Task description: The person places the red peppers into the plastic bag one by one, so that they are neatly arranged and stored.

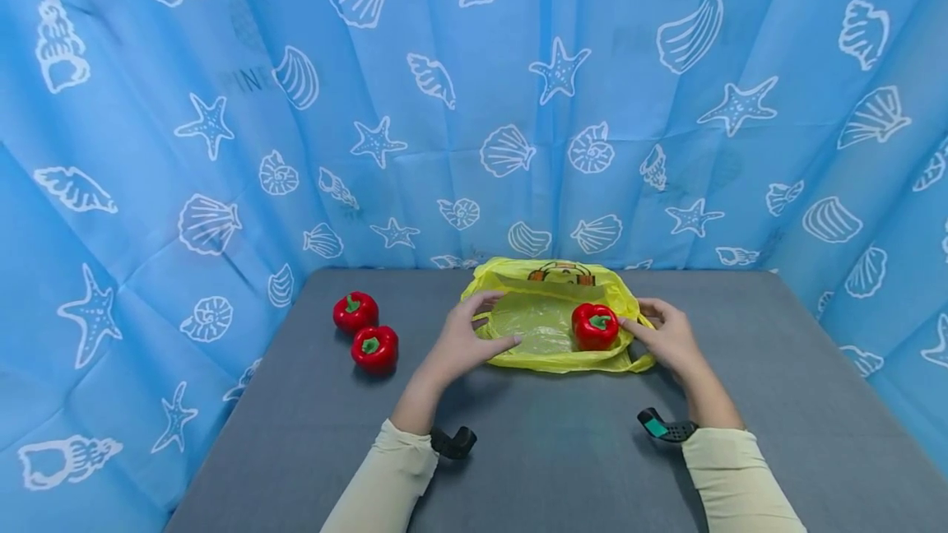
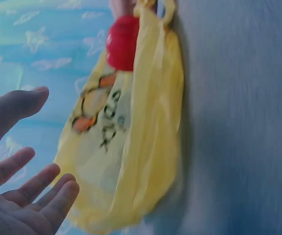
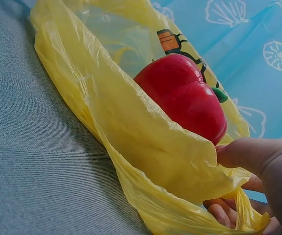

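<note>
A yellow plastic bag (image 1: 548, 359) lies with its mouth open toward me, dark and orange print on its far side. Inside it, at the right, sits a red bell pepper (image 1: 595, 327) with a green stem. My right hand (image 1: 670, 340) grips the bag's right edge, thumb by the pepper (image 3: 180, 95) and fingers (image 3: 221, 213) on the outer side near a handle loop. At the bag's left edge is my left hand (image 1: 462, 340), its thumb and fingers spread apart, holding nothing. In the left wrist view the bag (image 2: 155, 117) stands beyond those fingers.
To the left on the grey table (image 1: 548, 467) are two more red bell peppers, one (image 1: 355, 312) behind the other (image 1: 374, 349). A blue curtain (image 1: 459, 171) with white shell prints hangs behind the table and along its sides.
</note>
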Demonstrator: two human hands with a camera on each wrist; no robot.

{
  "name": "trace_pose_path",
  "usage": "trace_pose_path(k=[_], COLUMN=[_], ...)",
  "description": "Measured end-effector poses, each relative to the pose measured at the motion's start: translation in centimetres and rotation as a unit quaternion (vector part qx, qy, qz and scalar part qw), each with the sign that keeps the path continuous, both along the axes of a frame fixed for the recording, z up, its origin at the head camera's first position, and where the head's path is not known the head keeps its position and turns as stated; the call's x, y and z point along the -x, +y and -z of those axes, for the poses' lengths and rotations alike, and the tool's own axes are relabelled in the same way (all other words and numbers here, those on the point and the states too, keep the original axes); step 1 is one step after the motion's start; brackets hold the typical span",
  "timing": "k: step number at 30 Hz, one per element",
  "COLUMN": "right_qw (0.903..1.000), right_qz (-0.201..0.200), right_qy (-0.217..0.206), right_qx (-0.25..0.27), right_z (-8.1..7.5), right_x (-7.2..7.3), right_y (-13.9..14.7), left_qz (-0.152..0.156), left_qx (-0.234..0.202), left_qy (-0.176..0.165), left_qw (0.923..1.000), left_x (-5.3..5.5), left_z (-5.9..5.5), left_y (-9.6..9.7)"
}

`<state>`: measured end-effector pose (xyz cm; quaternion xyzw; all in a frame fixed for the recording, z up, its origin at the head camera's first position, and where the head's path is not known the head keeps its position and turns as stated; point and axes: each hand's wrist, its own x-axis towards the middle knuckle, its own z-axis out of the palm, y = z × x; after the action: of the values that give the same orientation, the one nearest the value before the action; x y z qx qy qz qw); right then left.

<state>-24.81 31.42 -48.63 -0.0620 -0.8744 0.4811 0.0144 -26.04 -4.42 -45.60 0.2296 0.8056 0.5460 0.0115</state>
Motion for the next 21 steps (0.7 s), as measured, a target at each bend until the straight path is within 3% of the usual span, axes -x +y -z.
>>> trace_pose_path(k=[8,13,17,21], right_qw=[1.0000,1.0000,1.0000,1.0000], right_qz=[-0.004,0.005,0.004,0.003], right_qy=[-0.003,-0.002,-0.001,-0.004], right_qx=[0.005,0.003,-0.001,-0.004], right_z=[0.0,0.2,0.3,0.3], right_x=[-0.3,-0.4,-0.1,0.0], right_y=[-0.3,-0.2,-0.2,-0.2], left_qz=[-0.057,-0.110,-0.160,-0.188], left_qx=[0.022,0.049,0.032,0.016], left_qy=[0.024,0.044,0.051,0.048], left_qw=[0.9979,0.9917,0.9852,0.9809], left_x=[-0.7,-0.8,-0.8,-0.8], left_z=[-0.9,-2.0,-2.8,-3.0], left_y=[-4.5,-6.9,-9.0,-11.0])
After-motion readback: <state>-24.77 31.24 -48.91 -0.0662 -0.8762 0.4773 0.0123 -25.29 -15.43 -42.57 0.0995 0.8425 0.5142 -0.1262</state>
